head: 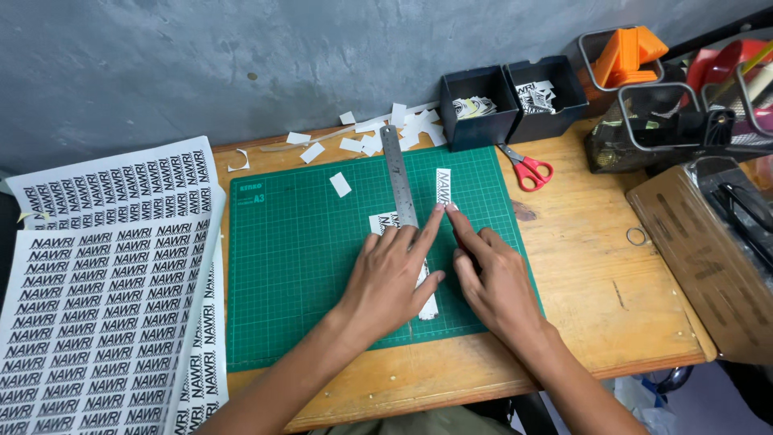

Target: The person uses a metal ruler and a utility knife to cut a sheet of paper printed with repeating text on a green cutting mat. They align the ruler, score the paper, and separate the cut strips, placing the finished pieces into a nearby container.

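Note:
My left hand (390,270) lies flat on a steel ruler (398,173) that runs up the green cutting mat (298,250), pressing it onto a white printed strip (428,304) underneath. Its index fingertip touches the bottom edge of a small cut white label (443,185) beside the ruler. My right hand (491,278) rests just right of the ruler with its index finger stretched to the same label; a dark object under its fingers is mostly hidden. A small blank paper piece (341,184) lies on the mat to the left.
Large printed label sheets (105,290) cover the left of the wooden table (596,290). Paper scraps (370,137) lie behind the mat. Two black bins (481,105) of cut labels, red-handled scissors (527,171), wire baskets (668,113) and a brown box (700,258) stand at the right.

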